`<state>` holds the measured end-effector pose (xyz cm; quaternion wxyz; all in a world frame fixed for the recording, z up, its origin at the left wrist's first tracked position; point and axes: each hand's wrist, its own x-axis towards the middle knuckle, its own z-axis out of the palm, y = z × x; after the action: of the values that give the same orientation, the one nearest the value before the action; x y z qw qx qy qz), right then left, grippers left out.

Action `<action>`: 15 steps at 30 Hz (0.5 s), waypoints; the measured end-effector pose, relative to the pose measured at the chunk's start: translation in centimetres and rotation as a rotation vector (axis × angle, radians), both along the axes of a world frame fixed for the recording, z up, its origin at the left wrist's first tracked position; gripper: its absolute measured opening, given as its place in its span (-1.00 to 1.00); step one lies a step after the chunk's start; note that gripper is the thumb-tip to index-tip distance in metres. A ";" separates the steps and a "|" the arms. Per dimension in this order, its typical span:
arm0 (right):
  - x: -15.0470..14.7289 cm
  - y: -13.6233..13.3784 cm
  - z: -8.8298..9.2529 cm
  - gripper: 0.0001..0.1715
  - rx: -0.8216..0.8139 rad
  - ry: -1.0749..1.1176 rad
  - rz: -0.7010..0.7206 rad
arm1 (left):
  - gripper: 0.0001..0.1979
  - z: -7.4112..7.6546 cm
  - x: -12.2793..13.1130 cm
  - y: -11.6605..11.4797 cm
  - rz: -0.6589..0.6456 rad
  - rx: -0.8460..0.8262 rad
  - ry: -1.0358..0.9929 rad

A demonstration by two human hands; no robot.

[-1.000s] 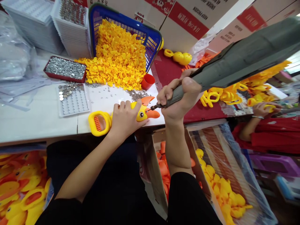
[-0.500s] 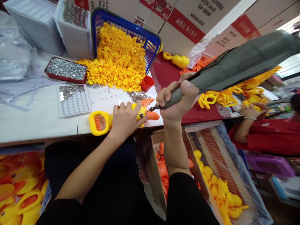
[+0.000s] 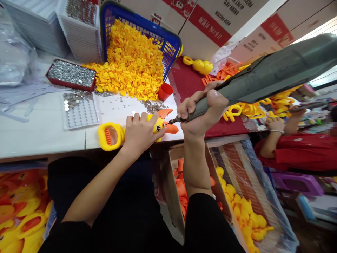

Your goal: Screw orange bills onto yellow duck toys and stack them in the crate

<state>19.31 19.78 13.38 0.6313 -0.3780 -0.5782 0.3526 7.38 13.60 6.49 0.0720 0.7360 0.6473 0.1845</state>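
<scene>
My left hand (image 3: 140, 133) is closed over a yellow plastic duck toy (image 3: 112, 136), pressing it onto the white tabletop. The duck's loop handle with an orange trigger sticks out to the left, and its eye and open orange bill show to the right. My right hand (image 3: 201, 112) grips a dark green electric screwdriver (image 3: 268, 73), which slants up to the right. Its thin bit touches the duck at the base of the bill, beside the eye. Small metal screws (image 3: 154, 106) lie scattered just behind the bill. My palm and fingers hide the duck's middle.
Behind stand a blue basket (image 3: 171, 52) spilling yellow clips, a red cup (image 3: 165, 92), a red tray of metal parts (image 3: 71, 75) and a white blister tray (image 3: 81, 114). A box of orange pieces (image 3: 168, 186) sits below the edge. At right a red-sleeved person (image 3: 302, 151) works.
The screwdriver bit stays at the duck's bill, and both hands keep their grip. The view has shifted slightly. At right the co-worker's hands and tool have moved.
</scene>
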 end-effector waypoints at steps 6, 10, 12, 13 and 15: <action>-0.9 -0.3 0.4 -0.39 -0.005 0.040 -0.034 | -0.30 0.1 0.1 0.0 0.010 -0.004 -0.004; -1.5 -0.7 0.8 -0.44 -0.016 0.132 -0.052 | -0.31 0.1 0.0 0.0 0.005 -0.010 -0.009; -1.6 -0.8 0.8 -0.46 0.007 0.150 -0.020 | -0.30 0.0 0.0 0.0 0.002 -0.007 -0.004; -1.5 -0.8 0.8 -0.48 0.015 0.150 -0.009 | -0.30 0.0 0.0 0.1 0.000 -0.004 -0.001; -1.4 -0.8 0.7 -0.49 0.010 0.129 -0.006 | -0.30 -0.1 0.0 0.1 0.000 0.000 0.001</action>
<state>17.88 19.03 14.13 0.6700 -0.3531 -0.5370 0.3717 7.36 13.68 6.40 0.0717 0.7360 0.6475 0.1841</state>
